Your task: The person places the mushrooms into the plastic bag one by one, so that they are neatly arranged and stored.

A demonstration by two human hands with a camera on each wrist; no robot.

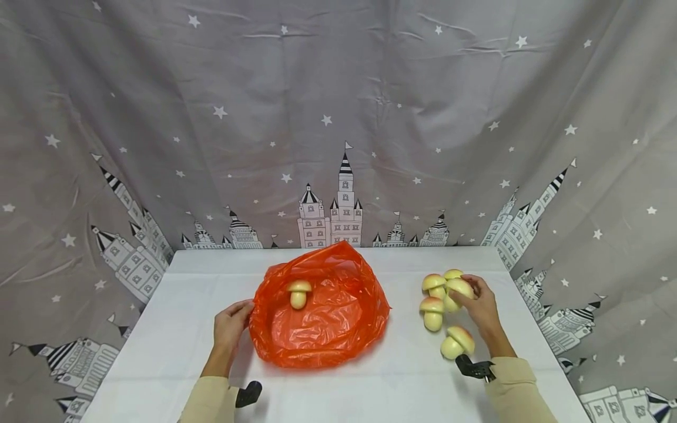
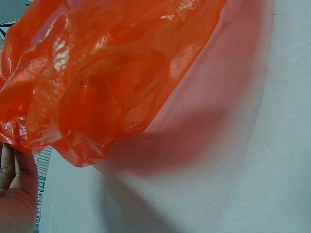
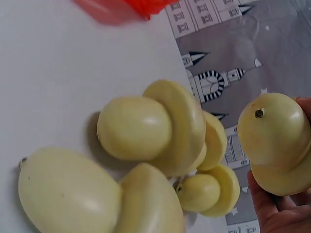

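Observation:
A red plastic bag (image 1: 322, 352) lies with its mouth wide on the white table, and one toy mushroom (image 1: 298, 294) is inside it. My left hand (image 1: 233, 326) pinches the bag's left rim; in the left wrist view its fingers (image 2: 22, 174) are at the edge of the crinkled plastic. On the right, my right hand (image 1: 482, 305) grips a yellow toy mushroom (image 3: 274, 131) between thumb and fingers, raised off the table in the right wrist view. Several more mushrooms lie beside it, among them one nearer the front (image 1: 458, 342) and one to the left (image 1: 432, 311).
The white table (image 1: 407, 388) reaches back to a grey curtain (image 1: 328, 117) printed with castles and stars. A black camera mount (image 1: 473, 368) sits on the right wrist, and another black mount (image 1: 248, 394) on the left.

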